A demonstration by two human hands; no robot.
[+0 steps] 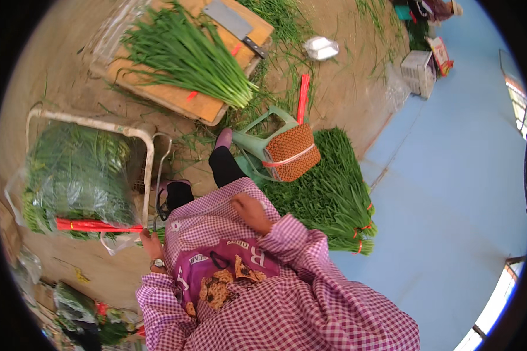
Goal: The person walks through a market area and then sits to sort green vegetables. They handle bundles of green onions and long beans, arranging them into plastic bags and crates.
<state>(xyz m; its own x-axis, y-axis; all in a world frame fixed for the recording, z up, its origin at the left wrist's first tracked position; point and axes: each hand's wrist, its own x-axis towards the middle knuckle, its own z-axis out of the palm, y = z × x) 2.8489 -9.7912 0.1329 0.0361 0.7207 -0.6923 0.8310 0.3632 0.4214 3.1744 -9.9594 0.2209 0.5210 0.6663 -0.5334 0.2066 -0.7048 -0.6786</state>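
My left hand, with a wristwatch, touches the end of a bundle of red strips; whether it grips them is unclear. The strips lie by a clear plastic bag of green leafy stalks inside a white metal frame. My right hand rests curled against the checked apron, its fingers partly hidden. Ahead, loose green stalks lie across a wooden board, beside a cleaver with a black handle.
A green stool with a patterned cushion stands ahead, red strips beside it. Bundled greens lie along the blue wall. A white crate and a wrapped white package are farther off. Cut leaves litter the floor.
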